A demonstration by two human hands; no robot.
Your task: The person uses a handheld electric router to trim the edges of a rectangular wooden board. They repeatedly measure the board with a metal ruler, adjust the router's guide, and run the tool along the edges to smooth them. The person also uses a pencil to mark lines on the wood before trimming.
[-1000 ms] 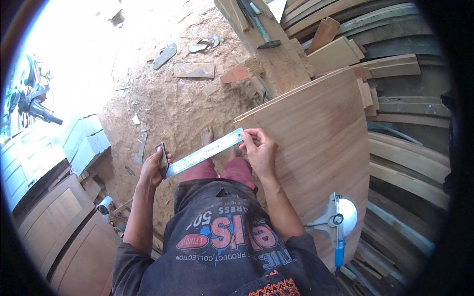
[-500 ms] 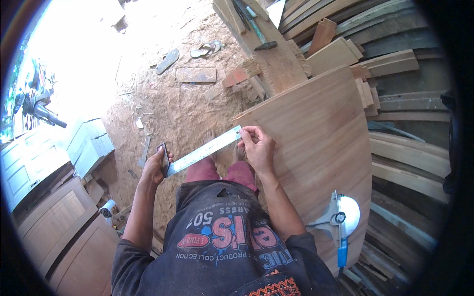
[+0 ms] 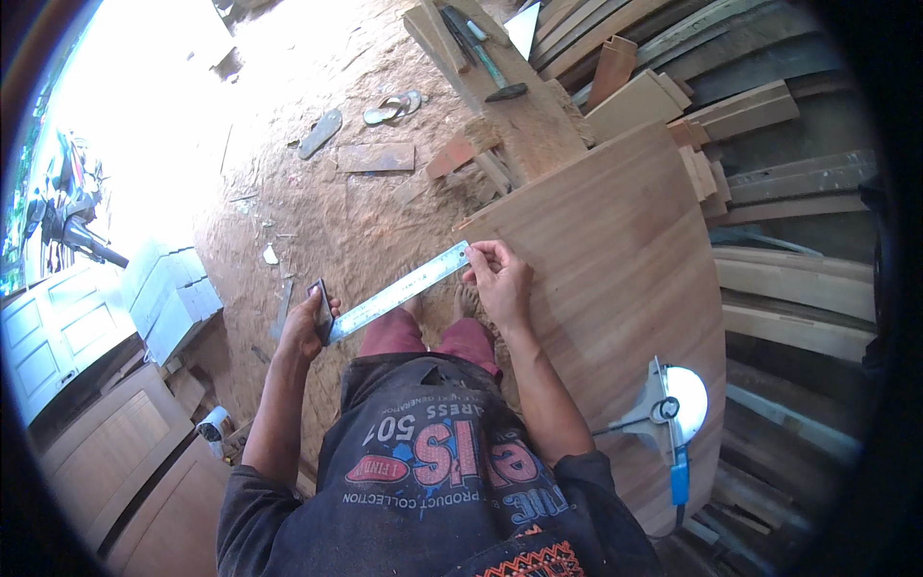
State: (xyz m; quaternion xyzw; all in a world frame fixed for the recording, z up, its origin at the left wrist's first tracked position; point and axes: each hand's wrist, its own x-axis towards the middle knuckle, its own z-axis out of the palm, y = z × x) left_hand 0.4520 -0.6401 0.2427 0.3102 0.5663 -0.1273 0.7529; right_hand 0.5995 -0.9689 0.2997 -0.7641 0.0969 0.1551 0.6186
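Note:
A try square (image 3: 402, 291) with a long silvery blade and a dark stock spans the gap between my two hands, in front of my body. My left hand (image 3: 306, 325) is wrapped round the stock at its lower left end. The fingers of my right hand (image 3: 500, 279) pinch the far tip of the blade, close to its small hole. Just right of that hand lies a large wooden panel (image 3: 615, 260), its left edge near my wrist. A circular saw (image 3: 668, 409) with a white round guard and a blue part rests on the panel at the lower right.
A hammer (image 3: 502, 88) lies on a wooden bench (image 3: 538, 135) beyond the panel. Timber boards (image 3: 798, 274) are stacked along the right. Sandals (image 3: 392, 108) and a short plank (image 3: 375, 158) lie on the dirt floor. Panelled doors (image 3: 115, 433) stand at the left.
Both hands keep their hold on the try square, which has hardly moved. The surroundings have shifted slightly in the picture as my head turned a little.

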